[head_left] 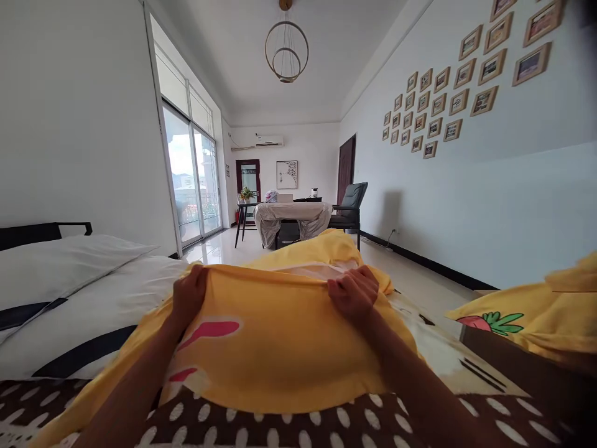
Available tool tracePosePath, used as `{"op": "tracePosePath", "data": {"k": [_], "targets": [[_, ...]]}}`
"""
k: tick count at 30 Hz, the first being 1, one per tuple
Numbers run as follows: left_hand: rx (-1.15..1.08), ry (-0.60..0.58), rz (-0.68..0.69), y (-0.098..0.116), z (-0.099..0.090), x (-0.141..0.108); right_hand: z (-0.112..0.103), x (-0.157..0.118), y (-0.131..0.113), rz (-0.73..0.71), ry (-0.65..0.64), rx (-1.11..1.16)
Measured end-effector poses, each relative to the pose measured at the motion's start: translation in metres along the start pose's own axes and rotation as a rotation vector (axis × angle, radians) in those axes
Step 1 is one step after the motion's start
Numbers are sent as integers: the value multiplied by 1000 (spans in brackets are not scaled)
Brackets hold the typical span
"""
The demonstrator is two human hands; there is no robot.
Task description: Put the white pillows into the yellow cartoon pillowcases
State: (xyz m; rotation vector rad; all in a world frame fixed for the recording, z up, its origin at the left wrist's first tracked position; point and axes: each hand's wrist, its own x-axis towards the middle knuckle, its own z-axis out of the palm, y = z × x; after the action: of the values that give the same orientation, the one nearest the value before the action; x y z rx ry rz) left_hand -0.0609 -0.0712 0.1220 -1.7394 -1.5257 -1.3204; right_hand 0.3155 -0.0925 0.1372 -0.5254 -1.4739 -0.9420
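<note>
A yellow duvet cover [289, 336] with pink printed shapes is stretched between my two hands, its upper edge drawn nearly straight. My left hand [189, 292] is closed in a fist around the left end of that edge. At the right end, my right hand [354, 292] grips the cloth with curled fingers. Beyond the held edge, a strip of white fabric [317, 269] shows among more bunched yellow cloth [312, 247]. The lower part of the cover hangs over a brown bed sheet [265, 432] with white spots.
White pillows [69, 264] with dark bands lie on the left. More yellow cloth [555, 311] with a carrot print is at the right. Across the floor stand a covered table [298, 211], a black armchair [352, 202] and a small stand with a plant [246, 194]. Glass doors [193, 174] line the left wall.
</note>
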Motion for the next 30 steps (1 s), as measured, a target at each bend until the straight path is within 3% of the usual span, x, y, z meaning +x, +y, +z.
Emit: {"op": "tracePosePath", "data": {"k": [2,4,7,10,14,16,18,21,25,27,30], "targets": [[-16,234,80,3,-22,13,-8,-4,13,-61,-45,-40],[-45,380,233,9,-36,15,-13,-13,27,-23,-220,-83],[-57,391,594,20,-33,-9,-17,-34,42,61,-401,-138],[-36,158,750,28,-8,-56,-18,-67,46,51,-534,-155],[14,-448,497,35,21,-109,-17,-115,47,-18,-750,-140],[10,-699,377,41,24,-116,-20,-128,50,-55,-802,-144],[-51,-888,350,48,19,-112,-27,-131,53,-108,-801,-135],[-199,-1091,328,57,8,-99,-43,-129,54,-197,-777,-56],[-377,-1382,138,59,0,-89,-56,-130,45,-280,-719,-36],[-392,-1418,102,57,-2,-88,-55,-132,38,-278,-689,-33],[-358,-1318,127,56,-4,-93,-50,-132,27,-185,-691,-13]]}}
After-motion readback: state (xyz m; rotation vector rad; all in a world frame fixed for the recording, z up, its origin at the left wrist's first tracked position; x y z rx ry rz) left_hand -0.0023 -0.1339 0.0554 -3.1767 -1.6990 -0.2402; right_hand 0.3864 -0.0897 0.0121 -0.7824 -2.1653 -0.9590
